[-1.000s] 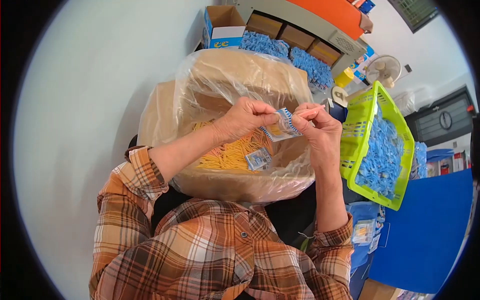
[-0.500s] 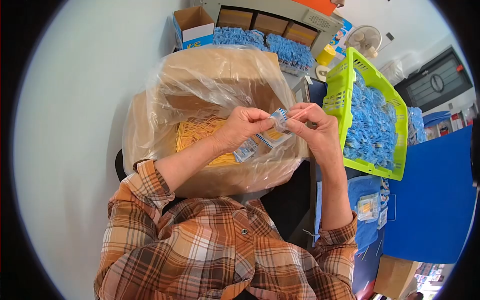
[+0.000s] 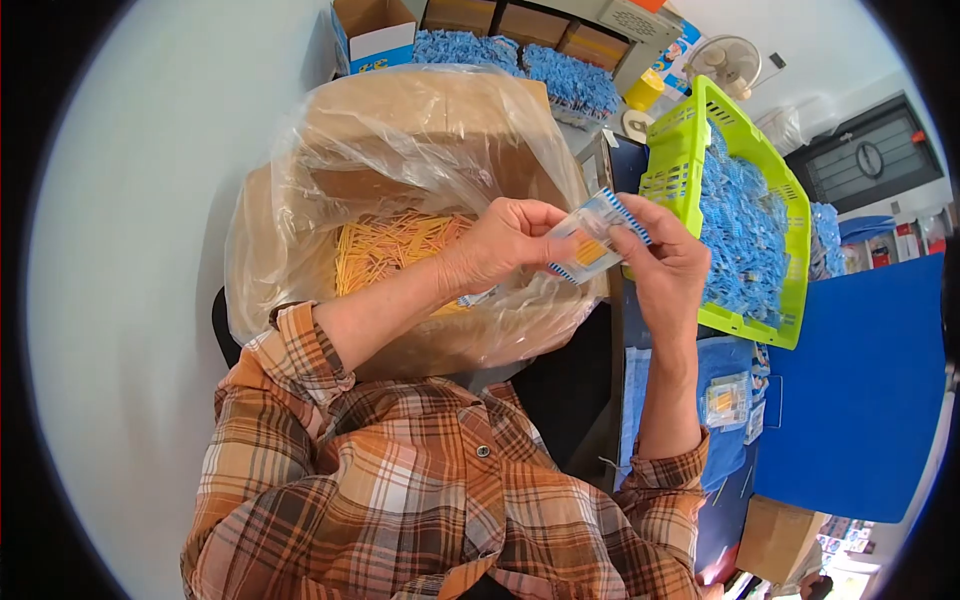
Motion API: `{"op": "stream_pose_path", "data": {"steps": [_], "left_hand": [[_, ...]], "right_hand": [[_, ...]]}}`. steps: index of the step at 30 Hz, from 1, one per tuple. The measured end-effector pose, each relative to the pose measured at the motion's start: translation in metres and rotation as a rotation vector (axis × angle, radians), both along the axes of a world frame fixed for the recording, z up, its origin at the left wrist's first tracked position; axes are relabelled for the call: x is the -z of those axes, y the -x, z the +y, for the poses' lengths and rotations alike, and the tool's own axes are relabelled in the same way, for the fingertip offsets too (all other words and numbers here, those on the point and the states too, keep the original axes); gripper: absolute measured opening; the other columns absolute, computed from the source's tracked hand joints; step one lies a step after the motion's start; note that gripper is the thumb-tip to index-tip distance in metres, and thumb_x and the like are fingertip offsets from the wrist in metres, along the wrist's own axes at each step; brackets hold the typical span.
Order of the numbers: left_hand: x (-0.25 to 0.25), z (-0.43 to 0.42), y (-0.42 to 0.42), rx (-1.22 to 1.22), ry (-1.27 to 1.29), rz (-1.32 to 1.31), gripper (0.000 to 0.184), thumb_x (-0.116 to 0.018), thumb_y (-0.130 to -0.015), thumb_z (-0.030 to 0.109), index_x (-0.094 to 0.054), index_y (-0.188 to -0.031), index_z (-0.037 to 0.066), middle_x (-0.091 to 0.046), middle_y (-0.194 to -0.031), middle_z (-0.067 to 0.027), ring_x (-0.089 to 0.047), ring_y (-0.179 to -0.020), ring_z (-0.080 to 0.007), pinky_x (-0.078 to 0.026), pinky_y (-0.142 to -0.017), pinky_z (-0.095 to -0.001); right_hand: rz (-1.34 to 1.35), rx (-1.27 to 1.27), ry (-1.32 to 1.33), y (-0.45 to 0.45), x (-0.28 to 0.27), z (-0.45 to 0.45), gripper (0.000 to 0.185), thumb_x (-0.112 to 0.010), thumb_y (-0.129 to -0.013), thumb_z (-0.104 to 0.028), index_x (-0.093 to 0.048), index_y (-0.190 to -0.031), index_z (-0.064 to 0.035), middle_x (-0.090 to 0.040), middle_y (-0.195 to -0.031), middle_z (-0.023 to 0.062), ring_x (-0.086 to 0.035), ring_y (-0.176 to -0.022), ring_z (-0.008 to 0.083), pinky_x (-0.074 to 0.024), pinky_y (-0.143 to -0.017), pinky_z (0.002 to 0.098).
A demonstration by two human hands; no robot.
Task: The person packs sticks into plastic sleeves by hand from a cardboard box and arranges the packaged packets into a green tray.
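Observation:
A small clear packet [image 3: 592, 240] with blue striped ends and yellow sticks inside is held between my two hands. My left hand [image 3: 505, 243] pinches its lower left part, finger and thumb closed on it. On the other side my right hand [image 3: 665, 250] grips the packet's upper right end between thumb and fingers. Below and left of them, yellow and pink sticks [image 3: 385, 250] lie in a large box [image 3: 410, 350] lined with clear plastic. Part of another packet [image 3: 477, 298] shows in the box beneath my left wrist.
Right of my hands stands a tilted green basket [image 3: 692, 130] full of blue packets [image 3: 740, 235]. More packets [image 3: 727, 402] lie on a blue cloth [image 3: 720, 360]. Behind the box are an open carton [image 3: 385, 45], blue bundles [image 3: 570, 78] and a fan [image 3: 725, 62].
The packet between my hands has been turned and now shows its yellow sticks flat. The pink sticks seen earlier at my right fingers no longer show. The view has shifted, moving the box left.

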State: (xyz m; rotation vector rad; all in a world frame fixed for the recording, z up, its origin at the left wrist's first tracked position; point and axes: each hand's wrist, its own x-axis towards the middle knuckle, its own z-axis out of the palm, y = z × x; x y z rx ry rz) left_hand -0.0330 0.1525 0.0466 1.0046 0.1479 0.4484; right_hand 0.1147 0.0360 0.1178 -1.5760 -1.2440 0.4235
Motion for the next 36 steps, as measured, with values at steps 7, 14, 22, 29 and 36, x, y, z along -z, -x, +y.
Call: {"op": "stream_pose_path", "data": {"steps": [7, 14, 22, 29, 36], "left_hand": [[0.006, -0.021, -0.015, 0.038, -0.421, 0.187, 0.02, -0.072, -0.078, 0.003, -0.07, -0.097, -0.003, -0.07, -0.085, -0.0058, -0.064, -0.078, -0.0092, -0.052, -0.07, -0.0257], [0.017, -0.008, -0.012, 0.038, -0.556, 0.346, 0.011, -0.067, -0.083, 0.007, -0.07, -0.091, -0.001, -0.069, -0.085, -0.0044, -0.062, -0.078, -0.008, -0.05, -0.072, -0.0233], [0.117, 0.11, 0.004, -0.076, -1.165, 0.611, 0.013, -0.07, -0.075, 0.013, -0.071, -0.082, 0.002, -0.069, -0.072, -0.0094, -0.063, -0.064, -0.0145, -0.05, -0.06, -0.0302], [0.18, 0.108, 0.014, 0.109, -1.34, 0.988, 0.02, -0.079, -0.065, 0.023, -0.07, -0.072, 0.006, -0.068, -0.076, -0.0134, -0.067, -0.075, -0.0285, -0.051, -0.064, -0.0414], [0.196, 0.057, -0.005, -0.005, -1.191, 1.082, 0.058, -0.08, -0.062, 0.02, -0.055, -0.111, 0.004, -0.068, -0.091, -0.017, -0.066, -0.088, -0.0342, -0.052, -0.072, -0.045]], "right_hand": [[0.099, 0.166, -0.044, 0.002, 0.031, -0.059, 0.026, -0.072, -0.079, -0.001, -0.067, -0.104, -0.0014, -0.068, -0.088, 0.0002, -0.06, -0.079, 0.0057, -0.05, -0.07, 0.0227], [-0.057, 0.656, 0.16, -0.126, 0.064, -0.248, 0.027, -0.071, -0.079, -0.004, -0.067, -0.106, 0.0008, -0.068, -0.092, 0.0036, -0.061, -0.081, 0.0087, -0.0508, -0.072, 0.0247], [-1.044, 1.006, 0.402, -0.193, 0.08, -0.302, 0.043, -0.074, -0.069, -0.01, -0.065, -0.11, -0.0005, -0.067, -0.1, 0.0167, -0.062, -0.089, 0.0352, -0.0473, -0.083, 0.0433], [-1.084, 0.697, 0.3, -0.109, 0.091, -0.246, 0.025, -0.067, -0.085, -0.007, -0.064, -0.109, -0.0012, -0.066, -0.107, 0.0149, -0.059, -0.1, 0.0331, -0.0434, -0.09, 0.0441], [-1.037, 0.458, 0.397, -0.049, 0.065, -0.193, 0.025, -0.067, -0.082, -0.001, -0.064, -0.107, -0.001, -0.065, -0.106, 0.014, -0.058, -0.1, 0.0314, -0.0427, -0.091, 0.043]]}}
